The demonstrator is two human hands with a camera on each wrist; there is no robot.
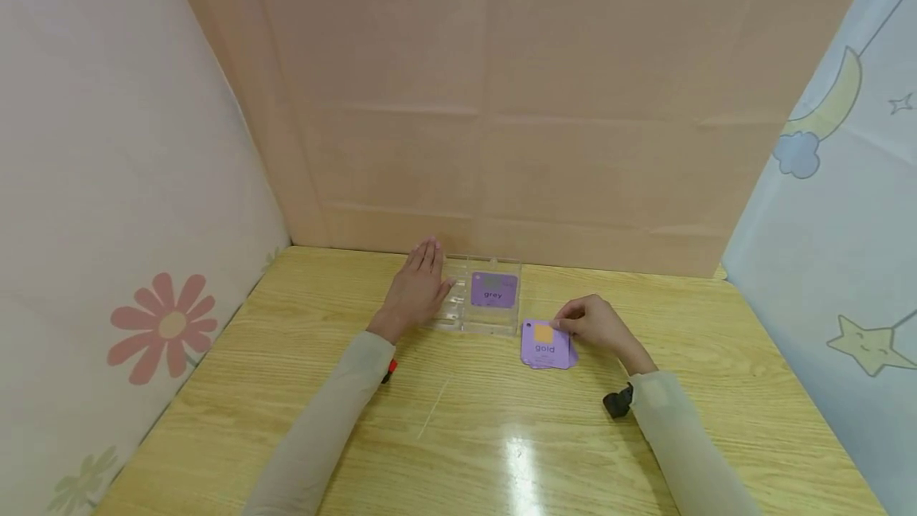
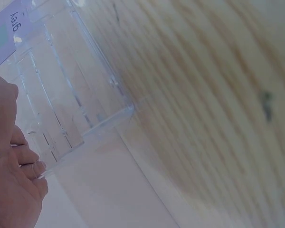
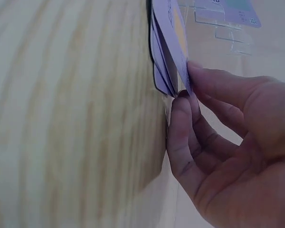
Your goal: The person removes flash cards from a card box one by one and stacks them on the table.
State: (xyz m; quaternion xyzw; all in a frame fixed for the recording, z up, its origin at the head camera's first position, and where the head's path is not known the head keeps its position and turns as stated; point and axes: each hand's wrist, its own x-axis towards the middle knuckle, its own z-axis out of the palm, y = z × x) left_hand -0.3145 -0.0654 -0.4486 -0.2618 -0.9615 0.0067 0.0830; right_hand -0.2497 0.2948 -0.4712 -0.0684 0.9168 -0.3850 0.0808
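My right hand (image 1: 598, 325) pinches the purple "gold" card (image 1: 546, 347) by its upper right corner, between thumb and fingers. In the right wrist view that card (image 3: 173, 38) is lifted at its edge, apart from the purple cards (image 3: 160, 78) stacked under it on the table. A clear plastic tray (image 1: 507, 323) with raised ridges lies to the left of the stack. Inside its right part is a purple "grey" card (image 1: 493, 291). My left hand (image 1: 411, 293) rests over the tray's left side, fingers extended toward the back, and covers part of it.
The wooden table (image 1: 473, 444) meets a brown paper-covered wall (image 1: 487, 142) behind the tray. Patterned panels stand on both sides, with a flower (image 1: 170, 325) on the left and a moon (image 1: 834, 102) on the right. A black wrist device (image 1: 618, 402) sits by the right sleeve.
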